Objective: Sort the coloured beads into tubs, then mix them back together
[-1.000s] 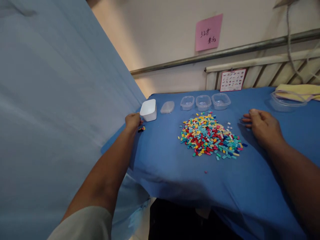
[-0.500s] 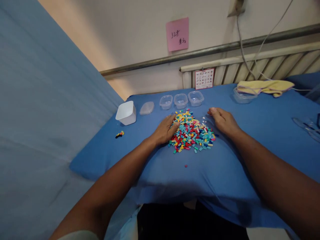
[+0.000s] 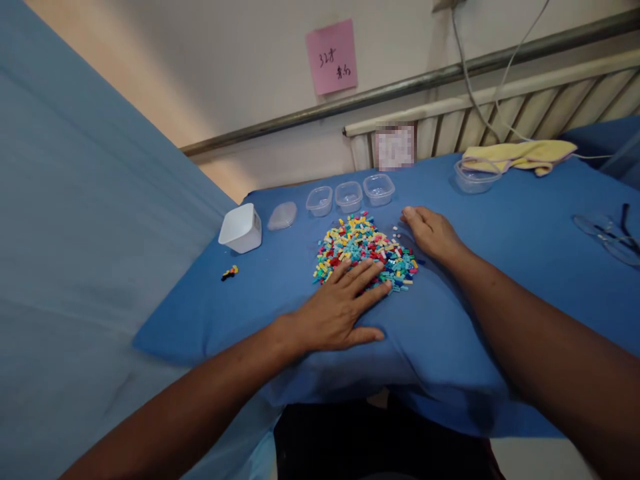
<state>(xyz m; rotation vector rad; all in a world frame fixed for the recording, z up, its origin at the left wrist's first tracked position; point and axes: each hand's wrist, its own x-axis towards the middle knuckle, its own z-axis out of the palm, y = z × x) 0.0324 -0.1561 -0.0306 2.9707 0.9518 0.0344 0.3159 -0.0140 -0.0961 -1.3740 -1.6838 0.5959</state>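
Observation:
A heap of small, brightly coloured toy building bricks (image 3: pixel 360 240) lies spread on the blue cloth. Over its near edge my left hand (image 3: pixel 345 310) is laid flat, palm down, with fingers apart and fingertips on the bricks. At the heap's right side, close to a few loose white pieces (image 3: pixel 395 229), is my right hand (image 3: pixel 433 235). Its fingers are curled in with the thumb against them; whatever they hold, if anything, is hidden. A separate little cluster of black, yellow and orange bricks (image 3: pixel 230 273) sits farther left.
Behind the heap stand three clear tubs (image 3: pixel 349 197) beside a clear lid (image 3: pixel 283 216). A white container (image 3: pixel 241 229) is at the left. Another clear tub (image 3: pixel 477 181) stands partly under a yellow cloth (image 3: pixel 520 157), and eyeglasses (image 3: pixel 613 233) lie at the right. A blue curtain (image 3: pixel 90 233) hangs left.
My left hand has moved from the heap's left side to its near edge and flattened, fingers spread. The heap's left side is wider. My right hand stays curled at the right side.

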